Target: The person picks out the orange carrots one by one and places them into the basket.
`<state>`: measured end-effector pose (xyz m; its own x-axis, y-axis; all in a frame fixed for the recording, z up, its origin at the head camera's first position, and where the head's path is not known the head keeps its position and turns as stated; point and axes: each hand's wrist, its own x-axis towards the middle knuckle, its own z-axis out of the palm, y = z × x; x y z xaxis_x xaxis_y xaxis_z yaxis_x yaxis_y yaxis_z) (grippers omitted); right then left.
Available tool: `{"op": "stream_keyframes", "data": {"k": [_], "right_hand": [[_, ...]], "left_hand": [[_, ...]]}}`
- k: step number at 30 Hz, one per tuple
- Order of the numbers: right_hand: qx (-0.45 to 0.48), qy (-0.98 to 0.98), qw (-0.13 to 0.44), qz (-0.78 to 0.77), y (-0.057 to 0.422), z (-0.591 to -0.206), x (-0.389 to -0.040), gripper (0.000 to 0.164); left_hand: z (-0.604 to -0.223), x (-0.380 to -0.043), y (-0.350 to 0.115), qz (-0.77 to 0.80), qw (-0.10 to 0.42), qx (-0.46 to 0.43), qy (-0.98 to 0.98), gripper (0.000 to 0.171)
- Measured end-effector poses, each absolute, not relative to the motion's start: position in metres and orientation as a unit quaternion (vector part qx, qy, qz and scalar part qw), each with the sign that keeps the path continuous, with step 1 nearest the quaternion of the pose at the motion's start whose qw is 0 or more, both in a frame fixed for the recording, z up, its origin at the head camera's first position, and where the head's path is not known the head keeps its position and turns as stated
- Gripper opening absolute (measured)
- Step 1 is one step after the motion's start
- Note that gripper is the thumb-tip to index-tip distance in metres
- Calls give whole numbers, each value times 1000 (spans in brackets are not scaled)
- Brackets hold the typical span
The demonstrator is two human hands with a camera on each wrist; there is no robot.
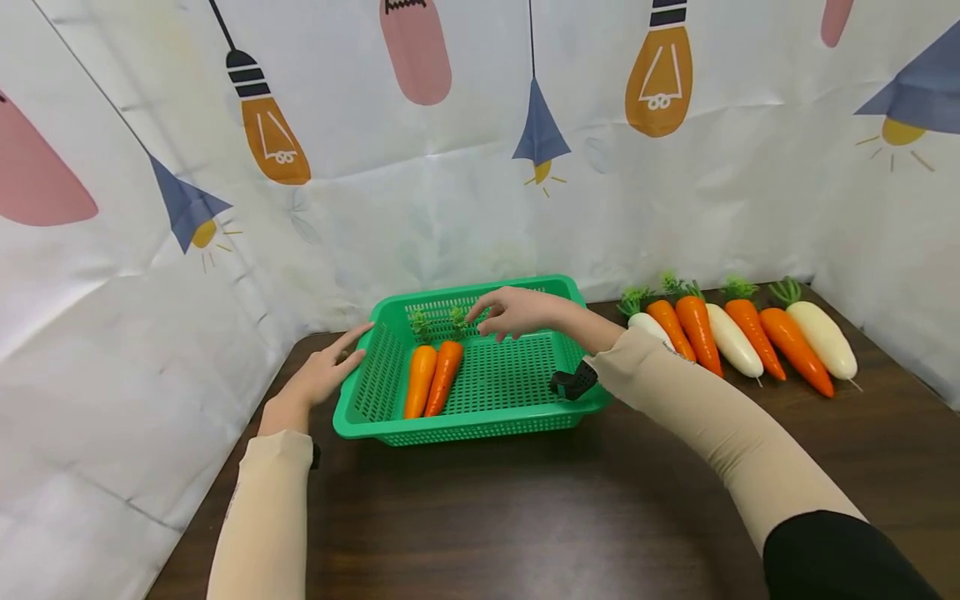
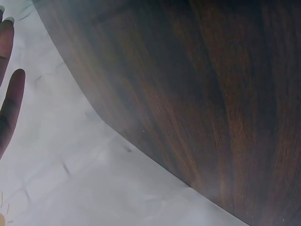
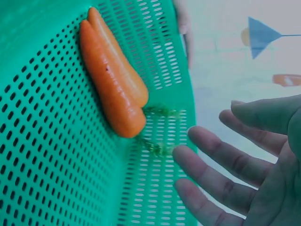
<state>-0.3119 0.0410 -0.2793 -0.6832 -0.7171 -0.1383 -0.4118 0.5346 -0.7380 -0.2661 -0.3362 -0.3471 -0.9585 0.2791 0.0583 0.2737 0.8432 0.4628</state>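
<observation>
Two orange carrots (image 1: 432, 379) with green tops lie side by side in the left part of a green plastic basket (image 1: 495, 423). My right hand (image 1: 517, 312) hovers over the basket near the carrot tops, its fingers loosely bent around nothing. In the right wrist view those fingers (image 3: 225, 165) stand apart from the carrots (image 3: 113, 77). My left hand (image 1: 324, 372) is at the basket's left rim, fingers extended along it; whether they touch the rim I cannot tell. Only some left fingertips (image 2: 14, 89) show in the left wrist view.
On the right of the dark wooden table (image 1: 510, 517), several carrots (image 1: 797, 350) and white radishes (image 1: 823, 337) lie in a row. A white curtain (image 1: 450, 217) printed with lamps hangs behind the table. A black wrist device (image 1: 573, 381) sits under my right wrist.
</observation>
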Motion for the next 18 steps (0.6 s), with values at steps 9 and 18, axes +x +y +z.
{"op": "stream_keyframes", "data": {"k": [9, 18], "right_hand": [[-345, 855, 159, -354, 74, -272, -300, 33], [-359, 858, 77, -360, 115, -279, -294, 29]], "left_hand": [[-346, -265, -338, 229, 6, 144, 963, 61], [-346, -266, -336, 234, 6, 144, 961, 62]]}}
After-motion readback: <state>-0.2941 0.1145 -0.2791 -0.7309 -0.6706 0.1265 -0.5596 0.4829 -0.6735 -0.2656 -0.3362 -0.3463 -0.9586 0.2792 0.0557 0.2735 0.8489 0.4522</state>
